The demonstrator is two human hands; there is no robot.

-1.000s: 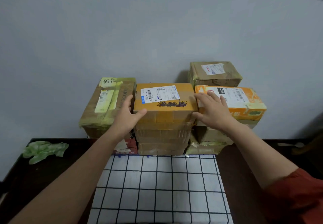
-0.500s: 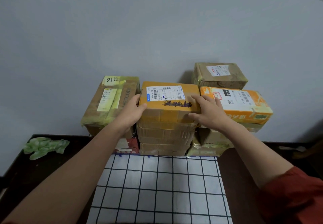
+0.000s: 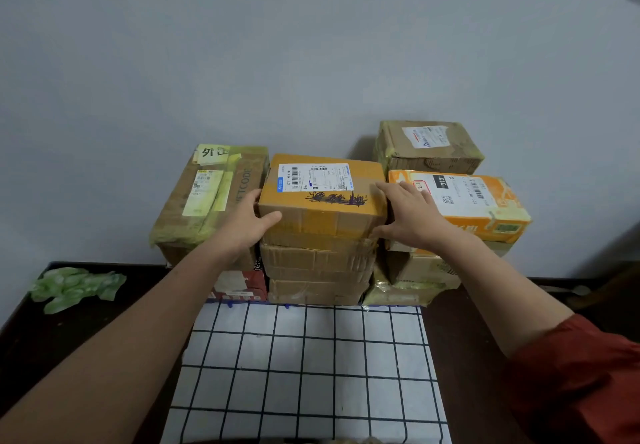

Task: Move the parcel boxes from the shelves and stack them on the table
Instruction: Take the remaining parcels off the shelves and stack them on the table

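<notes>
An orange-brown parcel box (image 3: 322, 197) with a white label and black scribble lies on top of the middle stack (image 3: 315, 263) on the table. My left hand (image 3: 242, 229) presses its left side, thumb laid across the front face. My right hand (image 3: 412, 215) presses the right side with straight fingers over the top edge. A long taped brown box (image 3: 207, 197) stands to the left. On the right, an orange box (image 3: 478, 201) carries a small brown box (image 3: 429, 145).
The stacks stand against a grey wall at the back of a dark table (image 3: 69, 339). A white cloth with a black grid (image 3: 304, 374) covers the table's middle. Crumpled green plastic (image 3: 72, 287) lies at the left. A red box (image 3: 239, 287) sits under the left stack.
My right hand has slid off the orange box and closed against the top parcel's right side. My left hand stays on its left side. The parcel has barely shifted.
</notes>
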